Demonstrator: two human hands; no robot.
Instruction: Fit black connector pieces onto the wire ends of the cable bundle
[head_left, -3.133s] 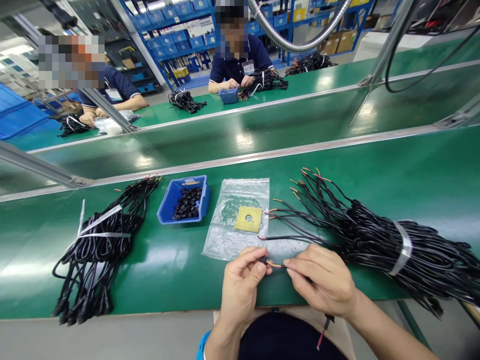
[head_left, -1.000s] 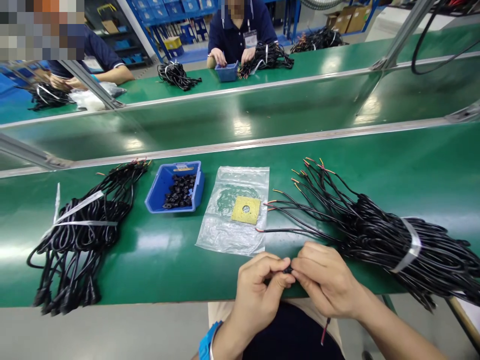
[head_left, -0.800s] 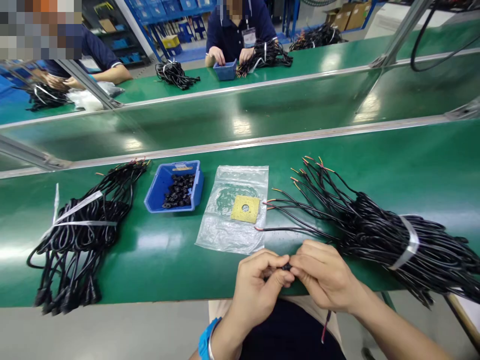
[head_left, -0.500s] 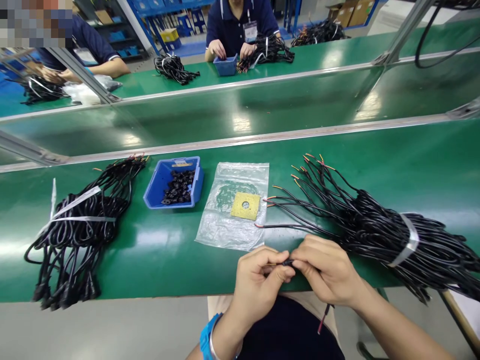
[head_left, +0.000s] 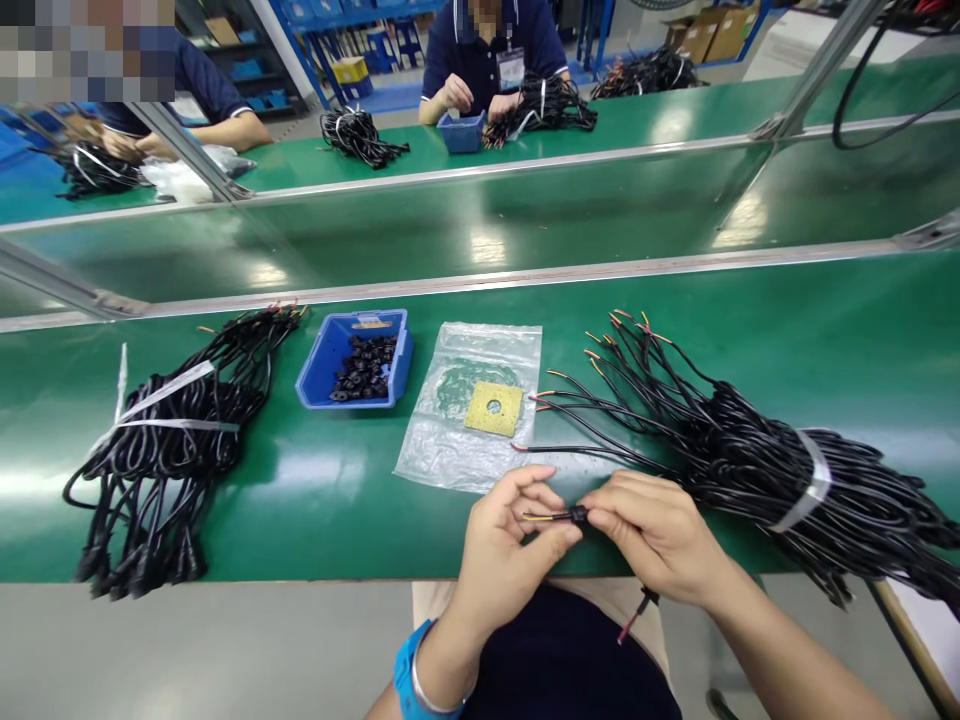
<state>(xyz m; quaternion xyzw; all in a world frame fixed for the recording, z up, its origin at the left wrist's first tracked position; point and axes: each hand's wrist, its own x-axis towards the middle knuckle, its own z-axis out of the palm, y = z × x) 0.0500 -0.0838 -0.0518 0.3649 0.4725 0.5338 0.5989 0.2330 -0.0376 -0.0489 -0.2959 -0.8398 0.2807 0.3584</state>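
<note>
My right hand (head_left: 652, 530) is closed on a black cable near its end, thumb and forefinger pinching beside a small black fitting (head_left: 577, 513) on it. From the fitting, thin wires with yellowish ends (head_left: 536, 517) point left into the hollow of my left hand (head_left: 510, 550). That hand's fingers are spread apart, its thumb tip close under the fitting; whether it touches cannot be made out. Below my right hand dangles a reddish wire end (head_left: 630, 625). To the right lies a tied bundle of black cables (head_left: 750, 440), its stripped ends fanned out leftward.
A blue bin (head_left: 352, 405) holds small black fittings. Beside it, a yellow square pad (head_left: 510, 410) lies on a clear plastic bag (head_left: 427, 440). Another tied cable bundle (head_left: 180, 430) is at left. Beyond the metal rail (head_left: 450, 285), two people handle cables at the far bench.
My left fingers have opened from their pinch, uncovering the fitting and the wire ends. My right hand keeps its hold. The view has shifted slightly.
</note>
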